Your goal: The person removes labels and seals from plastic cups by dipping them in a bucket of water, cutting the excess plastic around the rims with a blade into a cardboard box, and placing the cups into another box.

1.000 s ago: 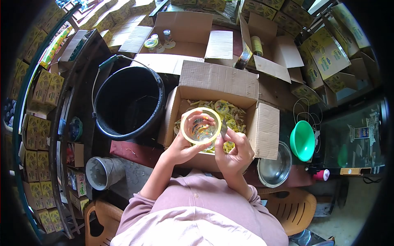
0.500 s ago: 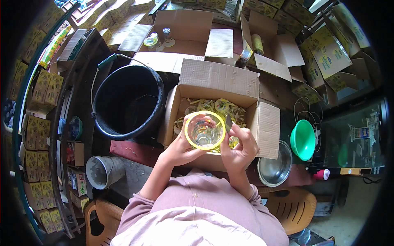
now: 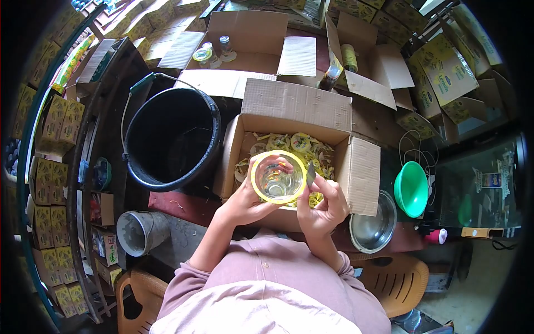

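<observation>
Jar (image 3: pixel 276 179) sits in your left hand (image 3: pixel 245 201), mouth up toward you, fingers curled around its far side and thumb pressed on the near wall just under the yellow rim. Your right hand (image 3: pixel 322 207) is at the jar's 3 o'clock, fingers pinched tight on a small dark blade (image 3: pixel 310 173) whose tip touches the rim. Both hands hover over the open box (image 3: pixel 359 172), which is littered with yellow-green label scraps (image 3: pixel 300 143) and peeled bits.

At 9 o'clock from the box stands a black bucket (image 3: pixel 169 139) with its handle raised. At 7 o'clock, lower down, a grey metal pot (image 3: pixel 136 232) rests by the bench edge. At 4 o'clock from the box, just beside its right flap, is a steel bowl (image 3: pixel 371 227), and past that at 3 o'clock a green funnel (image 3: pixel 410 189).

At 12 o'clock lies a flattened carton (image 3: pixel 250 39) with two small jars (image 3: pixel 214 51) standing on it, and at 1 o'clock another open carton (image 3: pixel 367 72) holding bottles (image 3: pixel 340 64). Stacks of yellow printed boxes (image 3: pixel 55 119) ring the workspace.
</observation>
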Demonstrator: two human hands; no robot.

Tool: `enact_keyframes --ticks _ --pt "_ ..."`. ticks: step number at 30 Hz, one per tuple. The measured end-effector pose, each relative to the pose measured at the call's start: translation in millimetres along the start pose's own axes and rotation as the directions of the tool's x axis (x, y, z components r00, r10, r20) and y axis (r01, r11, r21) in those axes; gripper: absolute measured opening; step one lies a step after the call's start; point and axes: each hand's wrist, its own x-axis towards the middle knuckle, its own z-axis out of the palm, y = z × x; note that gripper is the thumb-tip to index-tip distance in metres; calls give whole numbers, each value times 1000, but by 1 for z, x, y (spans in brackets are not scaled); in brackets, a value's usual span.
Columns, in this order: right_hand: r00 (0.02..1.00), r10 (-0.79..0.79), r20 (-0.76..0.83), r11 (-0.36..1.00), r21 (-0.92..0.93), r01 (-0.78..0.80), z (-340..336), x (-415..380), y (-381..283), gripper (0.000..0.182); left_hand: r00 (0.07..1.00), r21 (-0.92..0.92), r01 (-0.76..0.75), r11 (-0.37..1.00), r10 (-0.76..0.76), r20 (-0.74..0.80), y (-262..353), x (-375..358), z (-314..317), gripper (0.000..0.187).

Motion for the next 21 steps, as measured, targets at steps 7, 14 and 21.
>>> enact_keyframes --ticks 7,14,21 --pt "999 -39 8 997 -71 40 -1 2 5 30 999 81 -29 996 28 23 2 1 -4 70" --pt "999 -22 34 998 -65 24 -1 4 1 30 1000 83 -1 997 0 11 -1 1 -5 68" --pt "1000 -6 31 998 -63 8 -1 3 1 30 998 4 63 998 -63 24 4 3 -6 63"
